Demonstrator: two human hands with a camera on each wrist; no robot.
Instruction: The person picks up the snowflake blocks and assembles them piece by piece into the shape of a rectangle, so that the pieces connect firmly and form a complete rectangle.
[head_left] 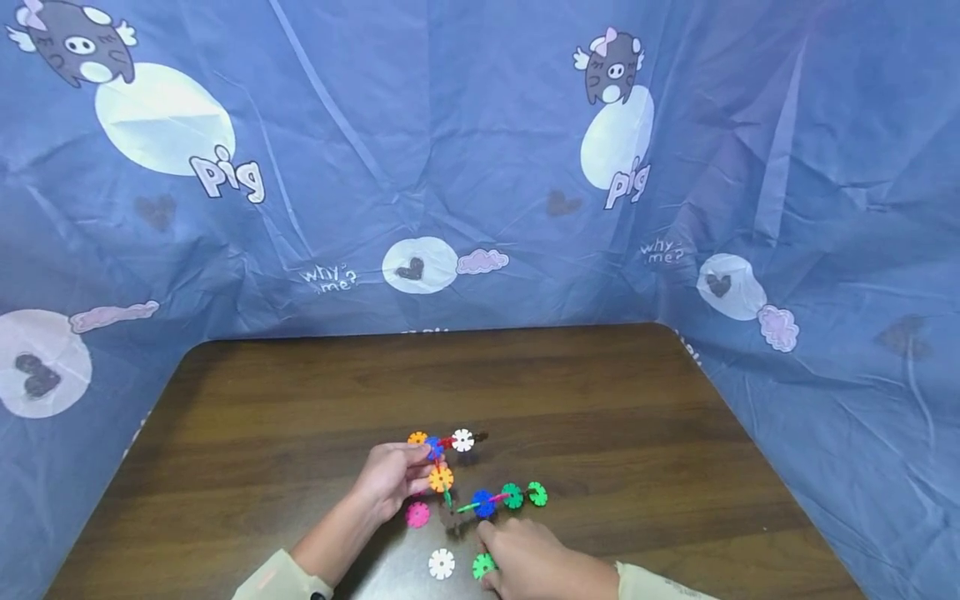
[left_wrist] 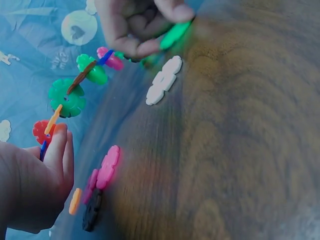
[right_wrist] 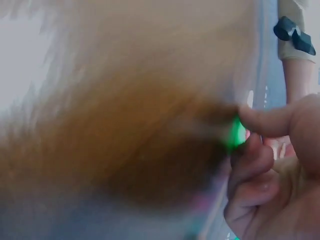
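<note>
My left hand [head_left: 390, 479] pinches a blue notched plastic disc [head_left: 433, 448] in a linked chain of such discs. The chain includes an orange disc [head_left: 441, 478], a white disc [head_left: 462, 440], another blue disc [head_left: 483, 503], a dark green disc [head_left: 512, 496] and a light green disc [head_left: 537, 493]. Nearer the front edge, my right hand [head_left: 528, 554] pinches a separate bright green disc [head_left: 483, 567] between thumb and finger, apart from the chain. That green disc [right_wrist: 237, 132] is blurred in the right wrist view.
On the brown wooden table [head_left: 637, 400] lie a loose white disc [head_left: 441, 564] and a pink disc [head_left: 417, 515]. The left wrist view also shows a black disc [left_wrist: 92, 210] and a small orange piece [left_wrist: 75, 201] by the pink ones. Blue printed cloth [head_left: 480, 167] hangs around the table.
</note>
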